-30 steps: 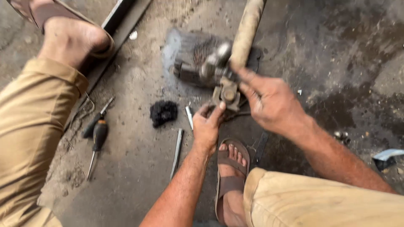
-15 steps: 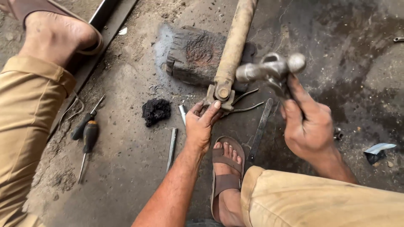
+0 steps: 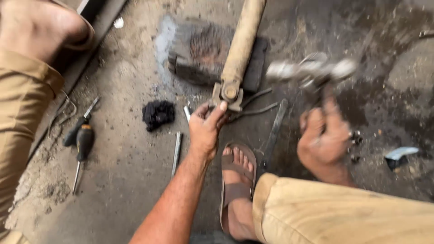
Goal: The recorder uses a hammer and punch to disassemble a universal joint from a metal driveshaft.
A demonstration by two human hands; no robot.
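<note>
A tan drive shaft [image 3: 242, 43] lies across a dark block [image 3: 205, 56] on the oily floor, its yoke end [image 3: 229, 94] toward me. My left hand [image 3: 205, 129] grips the yoke's lower edge with the fingertips. My right hand [image 3: 323, 140] is shut on a silvery metal cross-shaped joint part [image 3: 312, 71], raised to the right of the shaft and blurred by motion.
My sandalled foot [image 3: 237, 180] rests below the yoke, with a flat metal bar [image 3: 272, 133] beside it. Two screwdrivers [image 3: 81, 140], a black rag [image 3: 158, 114] and a thin metal rod [image 3: 176, 152] lie to the left. Another foot [image 3: 40, 27] is at the top left.
My right hand has pulled the cross-shaped part off the yoke and carried it right and upward. My left hand has stayed on the yoke.
</note>
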